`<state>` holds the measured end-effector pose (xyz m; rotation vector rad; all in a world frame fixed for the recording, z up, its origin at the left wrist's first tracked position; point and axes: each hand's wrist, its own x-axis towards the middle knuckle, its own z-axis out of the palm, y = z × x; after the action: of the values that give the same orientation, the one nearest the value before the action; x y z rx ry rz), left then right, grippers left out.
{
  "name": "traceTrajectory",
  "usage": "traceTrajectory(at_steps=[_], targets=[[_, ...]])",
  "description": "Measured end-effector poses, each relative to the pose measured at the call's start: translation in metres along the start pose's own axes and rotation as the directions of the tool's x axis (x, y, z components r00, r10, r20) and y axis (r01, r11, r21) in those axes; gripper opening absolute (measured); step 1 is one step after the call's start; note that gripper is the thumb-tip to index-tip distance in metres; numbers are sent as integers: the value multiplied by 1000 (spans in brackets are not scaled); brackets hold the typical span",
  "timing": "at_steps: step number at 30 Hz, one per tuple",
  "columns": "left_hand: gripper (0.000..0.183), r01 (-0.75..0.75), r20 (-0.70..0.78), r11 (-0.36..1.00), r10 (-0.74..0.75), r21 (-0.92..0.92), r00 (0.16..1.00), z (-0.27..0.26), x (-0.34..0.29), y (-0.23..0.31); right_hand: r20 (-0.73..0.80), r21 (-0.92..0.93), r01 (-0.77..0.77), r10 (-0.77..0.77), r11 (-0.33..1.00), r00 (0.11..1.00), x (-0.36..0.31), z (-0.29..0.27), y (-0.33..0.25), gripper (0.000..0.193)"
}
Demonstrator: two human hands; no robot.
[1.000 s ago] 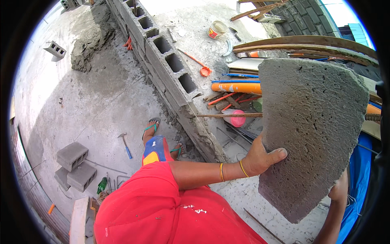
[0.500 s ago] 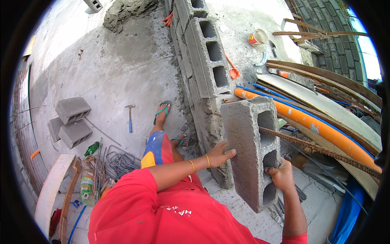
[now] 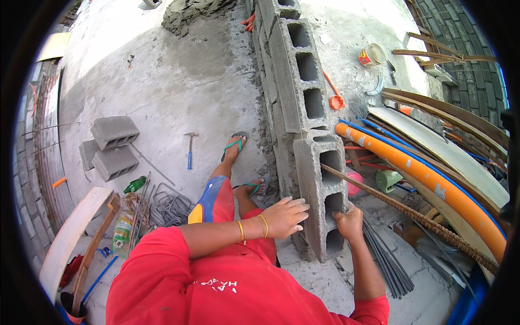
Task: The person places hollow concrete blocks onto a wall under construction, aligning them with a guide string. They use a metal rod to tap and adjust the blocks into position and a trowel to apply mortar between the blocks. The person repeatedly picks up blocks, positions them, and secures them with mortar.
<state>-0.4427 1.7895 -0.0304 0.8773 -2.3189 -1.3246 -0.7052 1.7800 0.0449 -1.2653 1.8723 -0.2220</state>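
A grey hollow concrete block (image 3: 309, 187) sits at the near end of a block wall (image 3: 283, 81), lined up with its top course. A ribbed steel bar (image 3: 403, 196) slants into one of the block's hollows. My right hand (image 3: 348, 221) grips the block's right side, with the thumb at the rim of a hollow. On the opposite side, my left hand (image 3: 287, 218) has its fingers stretched out, tips at the block's left face. Whether that palm bears on the block is hidden. A string line runs along the wall's left side.
Left of the wall lie a hammer (image 3: 189, 150), loose concrete blocks (image 3: 115, 146) and a wire coil (image 3: 169, 206). A mortar heap (image 3: 189, 16) is at the far end. To the right are an orange pipe (image 3: 417, 179), boards, an orange scoop (image 3: 337, 102) and a bucket (image 3: 372, 55).
The block has come down and away from me onto the wall's end, with the bar through it. My right hand stays on it; my left has shifted along its left side, fingers straighter.
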Motion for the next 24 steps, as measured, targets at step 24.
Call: traceTrajectory(at_steps=[24], targets=[[112,336,-320,694,-635,-637,703,-11,133,-90,-63,-11,4,-5,1000,998,43,45,52,30]])
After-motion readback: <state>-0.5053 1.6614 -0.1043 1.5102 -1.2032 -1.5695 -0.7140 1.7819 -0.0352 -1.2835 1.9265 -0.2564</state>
